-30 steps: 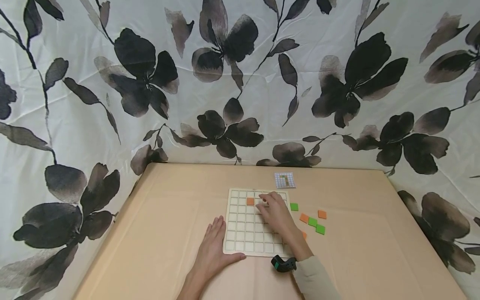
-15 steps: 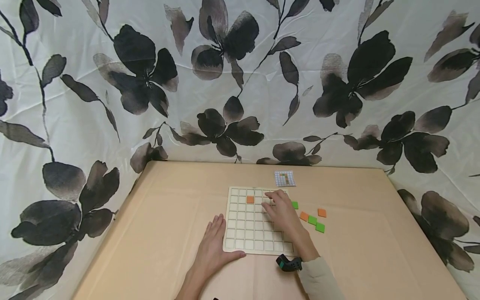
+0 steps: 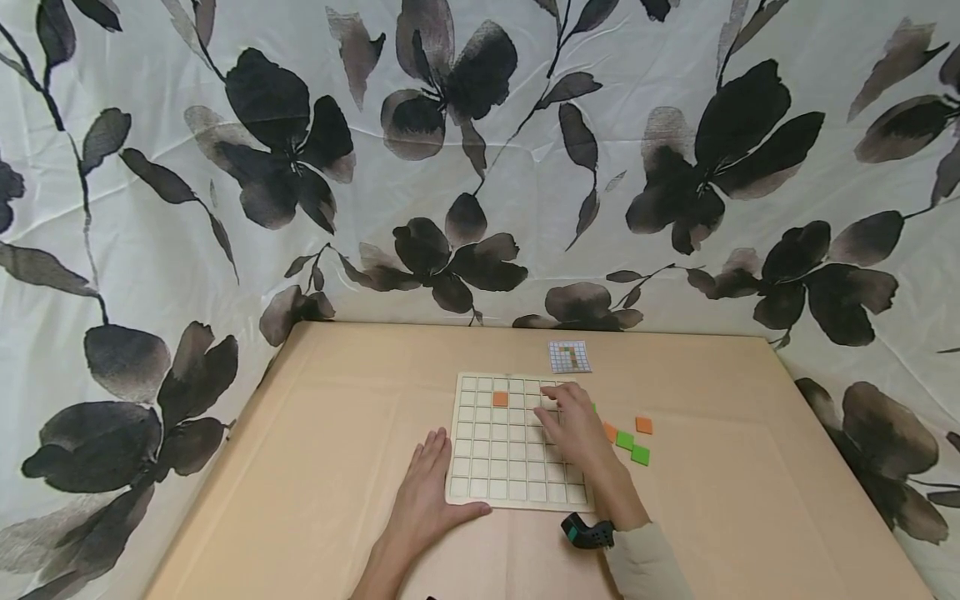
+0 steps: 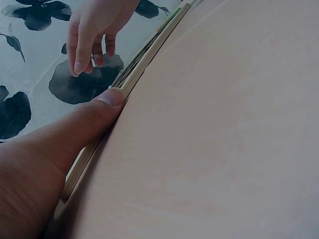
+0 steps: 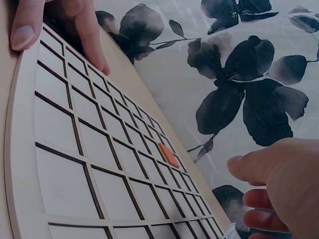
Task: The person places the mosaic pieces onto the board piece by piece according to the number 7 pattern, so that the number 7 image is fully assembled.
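A pale square grid board (image 3: 498,467) lies on the table with one orange square tile (image 3: 500,399) set in a cell near its far side. My left hand (image 3: 426,492) rests at the board's near left corner, fingers along the left side, its thumb (image 4: 110,97) against the near edge. Above the board's right part hovers my right hand (image 3: 581,429), fingers loosely bent; no tile shows between its thumb (image 5: 244,167) and fingers. Right of the board lie loose green tiles (image 3: 640,455) and orange tiles (image 3: 644,425), some partly hidden by the right hand.
A small card (image 3: 570,357) printed with a grid pattern lies beyond the board's far right corner. The tan table (image 3: 360,392) meets a hanging white cloth (image 3: 570,275) with dark flowers at the back. A black wristband device (image 3: 587,532) sits at the right wrist.
My right hand has drifted right across the board, towards the loose tiles, covering more of them. The left hand has stayed in place, and the orange tile remains in its cell.
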Tool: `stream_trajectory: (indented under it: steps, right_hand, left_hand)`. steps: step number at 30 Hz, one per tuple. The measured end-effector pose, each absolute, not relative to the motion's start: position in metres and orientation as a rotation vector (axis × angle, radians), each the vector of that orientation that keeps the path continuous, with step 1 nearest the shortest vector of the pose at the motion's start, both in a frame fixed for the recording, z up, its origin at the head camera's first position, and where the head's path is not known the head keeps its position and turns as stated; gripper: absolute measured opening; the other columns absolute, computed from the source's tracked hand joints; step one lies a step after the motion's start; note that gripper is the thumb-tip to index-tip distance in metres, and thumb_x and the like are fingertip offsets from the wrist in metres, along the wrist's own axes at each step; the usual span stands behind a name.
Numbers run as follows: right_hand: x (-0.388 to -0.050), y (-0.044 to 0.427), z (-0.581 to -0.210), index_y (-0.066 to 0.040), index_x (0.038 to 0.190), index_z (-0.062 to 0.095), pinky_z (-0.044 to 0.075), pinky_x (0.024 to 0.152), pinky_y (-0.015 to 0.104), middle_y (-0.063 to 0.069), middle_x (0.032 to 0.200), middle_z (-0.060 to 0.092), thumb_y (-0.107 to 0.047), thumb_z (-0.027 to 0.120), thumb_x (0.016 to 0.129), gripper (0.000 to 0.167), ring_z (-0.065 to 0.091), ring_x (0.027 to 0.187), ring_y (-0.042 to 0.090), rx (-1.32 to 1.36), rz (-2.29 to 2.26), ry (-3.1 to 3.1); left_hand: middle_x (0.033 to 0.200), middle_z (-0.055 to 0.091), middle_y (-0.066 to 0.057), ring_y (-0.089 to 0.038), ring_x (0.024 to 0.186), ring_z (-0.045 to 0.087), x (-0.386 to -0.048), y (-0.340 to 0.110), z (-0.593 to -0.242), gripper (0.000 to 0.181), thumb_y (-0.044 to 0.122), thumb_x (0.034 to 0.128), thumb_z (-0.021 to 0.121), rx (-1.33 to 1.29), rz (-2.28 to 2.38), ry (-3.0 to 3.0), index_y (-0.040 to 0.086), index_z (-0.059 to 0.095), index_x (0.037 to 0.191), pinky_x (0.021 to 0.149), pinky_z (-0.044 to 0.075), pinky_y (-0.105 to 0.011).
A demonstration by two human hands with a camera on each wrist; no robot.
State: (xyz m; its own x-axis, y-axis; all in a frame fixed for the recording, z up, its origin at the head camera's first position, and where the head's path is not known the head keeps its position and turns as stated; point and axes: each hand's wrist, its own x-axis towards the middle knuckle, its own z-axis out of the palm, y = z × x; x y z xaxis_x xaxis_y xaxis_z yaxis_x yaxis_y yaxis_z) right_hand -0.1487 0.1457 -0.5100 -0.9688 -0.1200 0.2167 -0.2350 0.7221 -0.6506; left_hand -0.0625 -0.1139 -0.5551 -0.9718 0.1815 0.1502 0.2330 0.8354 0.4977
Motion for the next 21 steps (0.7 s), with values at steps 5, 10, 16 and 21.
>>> stream_trajectory:
  steps: [5,10,16,21]
  right_hand:
    - [-0.149,0.151,-0.51,-0.004,0.125,0.067,0.058,0.089,0.045,0.012,0.116,0.062,-0.021,0.071,0.093,0.037,0.059,0.109,0.028,0.278,1.08,-2.744]
    - [-0.151,0.155,-0.511,-0.004,0.127,0.066,0.057,0.089,0.044,0.011,0.116,0.061,-0.021,0.07,0.094,0.037,0.058,0.108,0.028,0.246,1.101,-2.764]
    - [-0.152,0.163,-0.514,-0.004,0.127,0.067,0.056,0.088,0.042,0.011,0.115,0.06,-0.02,0.069,0.094,0.036,0.057,0.108,0.027,0.216,1.078,-2.772]
    - [-0.155,0.17,-0.515,-0.004,0.126,0.067,0.054,0.082,0.041,0.012,0.115,0.061,-0.02,0.069,0.094,0.036,0.056,0.102,0.027,0.186,1.067,-2.762]
  left_hand:
    - [0.162,0.033,-0.018,-0.03,0.154,0.026,-0.062,-0.114,-0.555,0.125,0.075,0.062,0.079,-0.33,-0.817,-2.912,-0.005,0.039,0.151,0.131,0.015,-0.036]
    - [0.162,0.032,-0.017,-0.029,0.154,0.026,-0.062,-0.114,-0.555,0.125,0.075,0.0622,0.078,-0.326,-0.812,-2.915,-0.004,0.039,0.151,0.131,0.015,-0.035]
    - [0.163,0.032,-0.017,-0.028,0.154,0.025,-0.062,-0.114,-0.555,0.126,0.074,0.0619,0.079,-0.324,-0.813,-2.919,-0.004,0.038,0.151,0.131,0.015,-0.036]
    - [0.163,0.031,-0.017,-0.028,0.155,0.024,-0.062,-0.114,-0.555,0.126,0.075,0.0624,0.078,-0.319,-0.824,-2.926,-0.003,0.037,0.152,0.131,0.014,-0.036]
